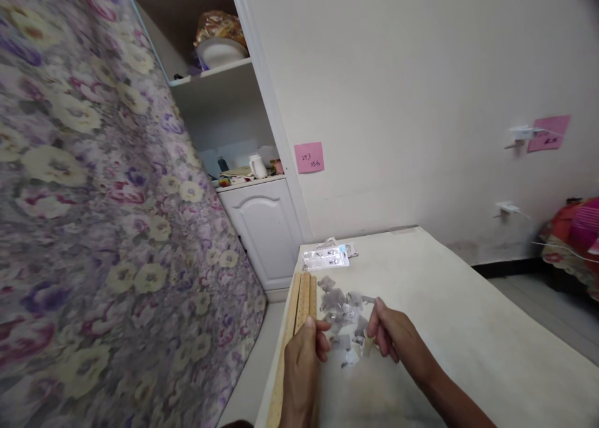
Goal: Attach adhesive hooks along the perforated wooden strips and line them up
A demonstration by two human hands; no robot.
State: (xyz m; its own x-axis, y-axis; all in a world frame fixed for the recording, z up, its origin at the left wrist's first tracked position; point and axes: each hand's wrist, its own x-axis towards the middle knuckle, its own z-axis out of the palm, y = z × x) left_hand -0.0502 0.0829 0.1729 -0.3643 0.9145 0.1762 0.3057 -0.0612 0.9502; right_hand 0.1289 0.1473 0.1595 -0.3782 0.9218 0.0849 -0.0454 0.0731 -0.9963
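Observation:
A loose pile of small clear plastic bags [344, 316] lies on the pale tabletop between my hands; small dark and silvery pieces show among them, too small to name. My right hand [392, 333] is at the pile's right side, its thumb and forefinger pinching a thin greyish piece [369, 299]. To the left, my left hand [302, 353] hovers by the wooden strips with rows of small holes [306, 294]. Its fingers are curled in towards the thumb, and anything within them is hidden. The strips lie lengthwise along the table's left edge, partly behind this hand.
Flat clear packs [326, 257] lie at the far end of the table [449, 328]. A floral curtain [116, 197] hangs on the left, beside a white cabinet [262, 228] with shelves. Pink notes [309, 158] and plugged-in chargers [508, 208] are on the wall.

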